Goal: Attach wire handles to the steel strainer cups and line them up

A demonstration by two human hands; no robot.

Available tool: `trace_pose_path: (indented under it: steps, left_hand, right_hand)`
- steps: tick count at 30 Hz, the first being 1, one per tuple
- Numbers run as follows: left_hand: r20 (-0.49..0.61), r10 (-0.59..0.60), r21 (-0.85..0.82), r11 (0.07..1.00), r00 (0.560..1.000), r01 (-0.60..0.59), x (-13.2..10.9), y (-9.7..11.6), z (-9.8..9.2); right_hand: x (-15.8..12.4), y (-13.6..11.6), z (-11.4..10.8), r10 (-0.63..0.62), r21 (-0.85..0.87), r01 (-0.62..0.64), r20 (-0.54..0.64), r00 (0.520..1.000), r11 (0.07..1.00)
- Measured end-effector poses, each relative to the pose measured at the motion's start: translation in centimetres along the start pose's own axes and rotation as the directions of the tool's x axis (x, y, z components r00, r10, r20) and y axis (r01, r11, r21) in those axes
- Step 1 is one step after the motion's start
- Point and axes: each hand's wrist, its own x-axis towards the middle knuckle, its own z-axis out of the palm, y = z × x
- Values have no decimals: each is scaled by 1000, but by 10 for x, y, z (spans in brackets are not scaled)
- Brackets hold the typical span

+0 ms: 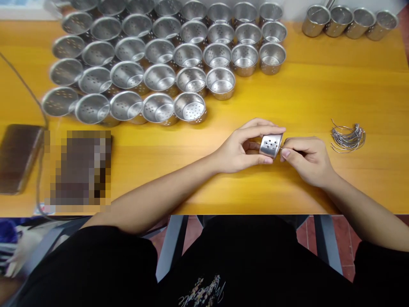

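Note:
My left hand (244, 147) grips a small perforated metal cup (271, 145), turned on its side, between thumb and fingers. Close against the cup's right side, my right hand (306, 158) pinches a thin metal wire (281, 148) between thumb and forefinger. The wire's tip meets the cup near its edge; whether it passes through a hole I cannot tell. To the right of my right hand lies a loose pile of curved wire hooks (348, 136) on the yellow table (243, 192).
Rows of perforated metal cups (190, 106) fill the table's back left. Several cups with wires (339, 20) stand at the back right. A dark phone-like slab (19, 157), a cable (40, 170) and a pixelated dark object (78, 168) lie at the left.

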Motion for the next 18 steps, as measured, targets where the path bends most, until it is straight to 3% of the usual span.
trace_pose_path:
  steps: [18]
  left_hand:
    - [-7, 10, 15, 1000, 1000, -10, -2, -3, -2]
  right_hand:
    - [1, -2, 1, 17, 12, -17, 25, 1000, 1000]
